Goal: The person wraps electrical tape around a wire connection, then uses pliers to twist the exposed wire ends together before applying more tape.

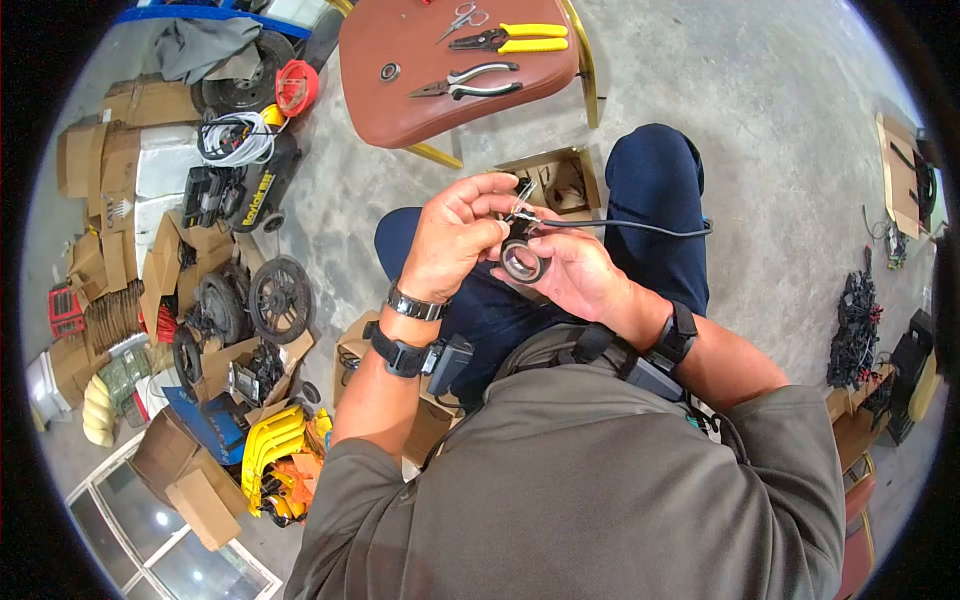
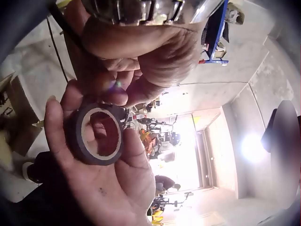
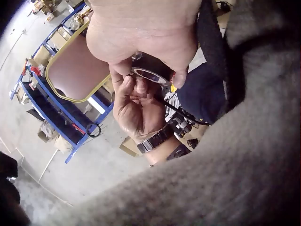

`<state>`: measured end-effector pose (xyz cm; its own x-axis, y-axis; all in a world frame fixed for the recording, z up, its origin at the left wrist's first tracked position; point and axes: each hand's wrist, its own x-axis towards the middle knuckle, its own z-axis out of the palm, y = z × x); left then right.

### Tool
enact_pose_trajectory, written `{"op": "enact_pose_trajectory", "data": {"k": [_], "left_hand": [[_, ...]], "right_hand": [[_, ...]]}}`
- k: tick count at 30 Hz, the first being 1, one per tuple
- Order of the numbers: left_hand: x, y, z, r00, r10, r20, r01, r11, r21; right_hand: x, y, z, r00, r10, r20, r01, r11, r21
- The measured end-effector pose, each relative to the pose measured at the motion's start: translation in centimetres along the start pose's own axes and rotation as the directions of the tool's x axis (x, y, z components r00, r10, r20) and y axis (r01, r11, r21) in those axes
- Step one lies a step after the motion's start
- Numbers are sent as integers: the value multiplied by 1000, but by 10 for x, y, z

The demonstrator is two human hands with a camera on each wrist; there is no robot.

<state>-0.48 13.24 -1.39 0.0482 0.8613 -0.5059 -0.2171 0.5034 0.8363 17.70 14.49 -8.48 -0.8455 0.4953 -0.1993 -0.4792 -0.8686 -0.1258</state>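
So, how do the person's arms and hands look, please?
The left hand and right hand are ungloved. The short sleeves are dark grey. The left wrist wears a shiny linked band and a black strap; the right, another black strap.

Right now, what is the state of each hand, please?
Left hand: fingers curled by the cable; what it grips, if anything, cannot be told.
Right hand: closed, holding the tape roll.
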Motion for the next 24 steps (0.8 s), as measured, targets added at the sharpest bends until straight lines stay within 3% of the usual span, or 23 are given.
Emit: {"op": "enact_pose_trajectory", "data": {"k": [24], "left_hand": [[6,-9,-7,999,4,36,-4,1000,-1]], "right_hand": [[0,-1,0,998,-70,-5,70,996,-55]]}}
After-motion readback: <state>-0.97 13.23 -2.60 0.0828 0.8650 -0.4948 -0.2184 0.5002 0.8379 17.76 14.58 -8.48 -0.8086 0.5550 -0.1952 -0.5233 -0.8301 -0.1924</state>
